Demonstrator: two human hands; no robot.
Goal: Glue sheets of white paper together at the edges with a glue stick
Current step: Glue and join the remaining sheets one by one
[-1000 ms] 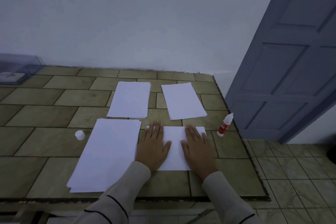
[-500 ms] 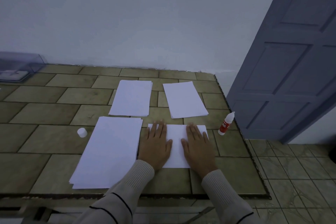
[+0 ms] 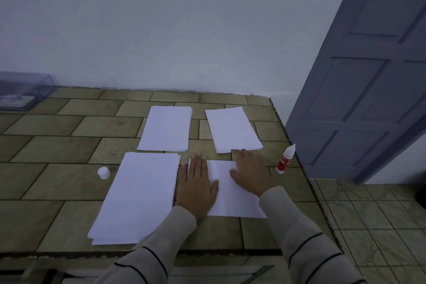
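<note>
A small white sheet [image 3: 232, 193] lies on the tiled tabletop [image 3: 57, 182] in front of me. My left hand [image 3: 198, 188] presses flat on its left part, fingers straight. My right hand [image 3: 251, 173] lies on its upper right part, fingers reaching to the near edge of the far right paper stack [image 3: 232, 129]. A red and white glue bottle [image 3: 285, 159] stands uncapped to the right of my right hand. Its white cap [image 3: 104, 172] sits left of the large paper stack [image 3: 138, 198]. Another stack [image 3: 167, 128] lies at the far middle.
A clear plastic box [image 3: 20, 92] sits at the far left against the white wall. The tabletop's right edge runs close past the glue bottle, with a blue panelled door [image 3: 368, 76] and tiled floor [image 3: 380, 226] beyond.
My right hand has slid up and to the right, from flat on the sheet's middle to its upper right corner, touching the far right stack. My left hand has stayed in place.
</note>
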